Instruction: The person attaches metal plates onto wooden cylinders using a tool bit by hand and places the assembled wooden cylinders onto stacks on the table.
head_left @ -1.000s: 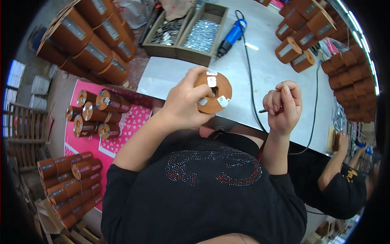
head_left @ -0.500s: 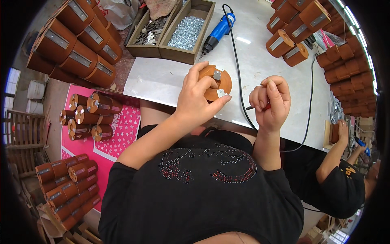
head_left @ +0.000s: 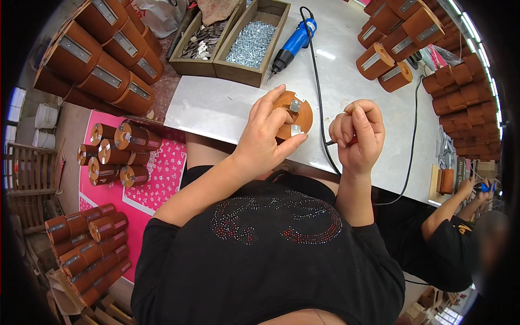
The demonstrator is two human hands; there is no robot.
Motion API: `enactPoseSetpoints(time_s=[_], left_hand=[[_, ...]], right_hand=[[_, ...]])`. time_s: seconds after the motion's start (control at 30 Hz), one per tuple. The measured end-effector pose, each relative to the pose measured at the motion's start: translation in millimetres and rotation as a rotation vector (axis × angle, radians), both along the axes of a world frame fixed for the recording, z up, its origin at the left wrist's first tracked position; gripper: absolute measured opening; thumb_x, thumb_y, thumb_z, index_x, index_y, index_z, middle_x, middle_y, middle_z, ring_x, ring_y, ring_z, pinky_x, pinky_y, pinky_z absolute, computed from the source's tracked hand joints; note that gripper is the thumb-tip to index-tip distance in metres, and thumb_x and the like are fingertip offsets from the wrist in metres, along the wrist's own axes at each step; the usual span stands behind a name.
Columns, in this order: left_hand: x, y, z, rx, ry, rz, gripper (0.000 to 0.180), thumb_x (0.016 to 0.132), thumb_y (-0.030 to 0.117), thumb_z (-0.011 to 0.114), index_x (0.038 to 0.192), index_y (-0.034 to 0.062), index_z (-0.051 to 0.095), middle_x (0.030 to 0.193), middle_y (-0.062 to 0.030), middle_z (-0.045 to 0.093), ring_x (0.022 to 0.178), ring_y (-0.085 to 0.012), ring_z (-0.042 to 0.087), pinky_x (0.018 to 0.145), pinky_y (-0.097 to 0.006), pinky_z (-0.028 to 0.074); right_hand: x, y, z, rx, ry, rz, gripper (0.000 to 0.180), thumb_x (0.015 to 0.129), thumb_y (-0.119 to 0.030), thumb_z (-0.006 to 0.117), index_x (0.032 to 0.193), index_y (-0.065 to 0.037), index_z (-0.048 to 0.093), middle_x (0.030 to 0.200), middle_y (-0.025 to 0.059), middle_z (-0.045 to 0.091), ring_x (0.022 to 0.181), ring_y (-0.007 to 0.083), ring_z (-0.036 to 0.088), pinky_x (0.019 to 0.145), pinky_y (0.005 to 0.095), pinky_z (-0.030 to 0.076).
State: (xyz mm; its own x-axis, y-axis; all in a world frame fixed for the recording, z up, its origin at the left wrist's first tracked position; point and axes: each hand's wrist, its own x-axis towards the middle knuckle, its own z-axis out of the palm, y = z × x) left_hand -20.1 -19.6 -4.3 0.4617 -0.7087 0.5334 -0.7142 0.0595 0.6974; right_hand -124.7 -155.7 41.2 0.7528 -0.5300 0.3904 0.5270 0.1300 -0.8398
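In my left hand (head_left: pixel 260 132) is a round brown wooden piece (head_left: pixel 305 112), held over the near edge of the table with its flat end facing up. Small metal plates (head_left: pixel 295 105) lie on that end, and my thumb is at another pale plate (head_left: pixel 296 130). My right hand (head_left: pixel 362 127) is raised to the right of it, fingers curled. It grips a slim tool with a red handle (head_left: pixel 355 140) and a dark tip pointing left; the rest is hidden by my fingers. Whether the thumb and forefinger also pinch something small, I cannot make out.
Beyond my hands lie a blue electric screwdriver (head_left: pixel 295 46) with a black cable (head_left: pixel 319 103), a wooden tray of screws (head_left: pixel 252 46) and one of metal plates (head_left: pixel 206 43). Brown wooden cylinders (head_left: pixel 114 76) are stacked around. At right sits a co-worker (head_left: pixel 449 233).
The wooden piece and my left hand have shifted slightly right. My right hand has barely moved. The co-worker's hands have left a brown cylinder and are now at a blue tool.
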Motion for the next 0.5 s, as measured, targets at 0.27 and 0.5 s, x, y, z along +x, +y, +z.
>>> enactPoseSetpoints(time_s=[0.27, 0.5], left_hand=[[11.1, 9.6, 10.2, -0.055, 0.038, 0.085, 0.065, 0.059, 0.031, 0.077, 0.107, -0.0023, 0.050, 0.126, -0.0234, 0.036, 0.115, -0.0348, 0.040, 0.096, -0.037, 0.032], [24.9, 11.4, -2.8, -0.026, 0.095, -0.011, 0.059, 0.065, 0.027, 0.073, 0.110, -0.0033, 0.051, 0.114, -0.0186, 0.050, 0.103, -0.0314, 0.051, 0.088, -0.036, 0.041]], right_hand=[[-4.9, -4.1, -1.9, 0.011, 0.029, -0.038, 0.013, 0.088, -0.009, 0.043, 0.082, 0.001, 0.048, 0.048, 0.0005, 0.036, 0.039, 0.0072, 0.030, 0.037, 0.0212, 0.028], [-8.0, -5.7, -3.6, 0.001, 0.034, -0.045, 0.013, 0.088, -0.009, 0.043, 0.082, 0.001, 0.048, 0.048, 0.0008, 0.036, 0.038, 0.0074, 0.030, 0.038, 0.0217, 0.028]])
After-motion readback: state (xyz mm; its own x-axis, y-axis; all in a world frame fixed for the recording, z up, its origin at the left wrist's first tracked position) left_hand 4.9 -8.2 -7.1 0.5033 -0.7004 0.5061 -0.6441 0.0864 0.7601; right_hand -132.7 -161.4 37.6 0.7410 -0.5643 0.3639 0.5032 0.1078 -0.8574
